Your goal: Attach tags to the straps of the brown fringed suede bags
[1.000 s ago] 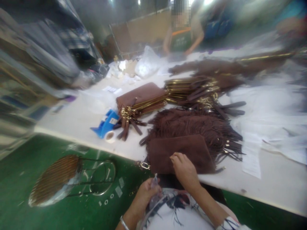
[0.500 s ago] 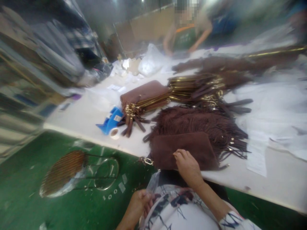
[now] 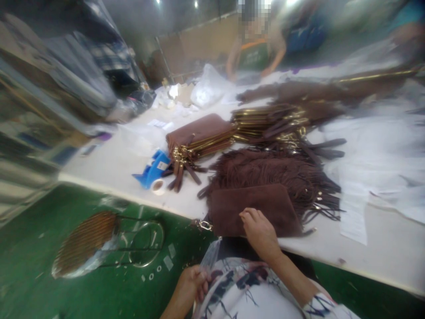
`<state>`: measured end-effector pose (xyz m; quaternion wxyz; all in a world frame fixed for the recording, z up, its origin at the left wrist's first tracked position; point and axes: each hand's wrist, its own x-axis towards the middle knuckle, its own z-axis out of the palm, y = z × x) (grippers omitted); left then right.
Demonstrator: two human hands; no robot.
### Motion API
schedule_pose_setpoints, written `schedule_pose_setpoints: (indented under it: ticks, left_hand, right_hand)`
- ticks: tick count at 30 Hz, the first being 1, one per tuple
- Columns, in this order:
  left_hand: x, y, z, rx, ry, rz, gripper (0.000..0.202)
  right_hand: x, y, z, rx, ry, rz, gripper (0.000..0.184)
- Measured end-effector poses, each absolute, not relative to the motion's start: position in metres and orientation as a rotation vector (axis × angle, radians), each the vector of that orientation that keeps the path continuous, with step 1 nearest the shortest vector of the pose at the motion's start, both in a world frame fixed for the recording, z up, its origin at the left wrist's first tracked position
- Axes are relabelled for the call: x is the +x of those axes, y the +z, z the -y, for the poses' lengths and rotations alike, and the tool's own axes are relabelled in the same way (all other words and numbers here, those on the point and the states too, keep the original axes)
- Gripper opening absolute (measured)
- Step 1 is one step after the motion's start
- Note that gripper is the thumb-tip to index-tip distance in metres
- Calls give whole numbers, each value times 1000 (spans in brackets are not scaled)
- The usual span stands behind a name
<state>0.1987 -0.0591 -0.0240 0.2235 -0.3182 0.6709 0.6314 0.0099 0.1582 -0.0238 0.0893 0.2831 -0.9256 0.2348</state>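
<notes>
A dark brown suede pouch (image 3: 229, 208) lies at the near edge of the white table (image 3: 381, 252), a gold clasp (image 3: 205, 225) hanging off its left corner. My right hand (image 3: 260, 232) rests on the pouch's lower edge with its fingers curled against it. Lower down, in front of my patterned top, my left hand (image 3: 191, 283) pinches a small clear plastic bag (image 3: 210, 257). Behind the pouch spreads a heap of brown fringed pieces (image 3: 272, 173).
Stacks of brown pouches with gold zips (image 3: 199, 135) and straps sit farther back. A blue tape dispenser (image 3: 152, 168) and tape roll (image 3: 158, 186) lie left of them. White paper covers the right side. A wire stool (image 3: 109, 241) stands on the green floor. A person works at the far end.
My left hand has dropped from beside the pouch's lower edge toward my lap, keeping the clear bag. My right hand has stayed on the pouch.
</notes>
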Motion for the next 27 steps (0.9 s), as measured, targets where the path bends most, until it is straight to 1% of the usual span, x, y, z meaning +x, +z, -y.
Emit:
schedule_pose_setpoints:
  ticks: [9,15,18,19,21,22,23,25,26,27]
  left_hand:
    - [201,-38,68,-847,1760,-1853,51]
    - [209,-49,76,-884,1751,-1865,52]
    - [210,-56,82,-963,1881,-1806,45]
    - [208,-57,83,-1000,1928,-1797,46]
    - [202,-58,83,-1034,1970,-1816,65]
    - [198,-58,82,-1009,1953,-1839,71]
    - [195,-58,80,-961,1917,-1867,69]
    - [189,-58,77,-860,1847,-1935,50]
    - [187,-59,76,-829,1828,-1966,44]
    - [187,-59,75,-816,1821,-1990,43]
  right_hand:
    - [9,-26,-158,840,703,2751,22]
    - [9,-26,-158,832,717,2762,23]
    - [9,-25,-158,837,719,2733,22]
    - [9,-25,-157,836,718,2728,22]
    - [10,-25,-157,830,715,2732,22]
    - [10,-25,-157,829,714,2738,22]
    - [10,-25,-157,828,713,2743,21]
    - [10,-24,-157,825,711,2740,21]
    - [10,-24,-157,824,711,2732,21]
    - [10,-24,-157,825,711,2725,21]
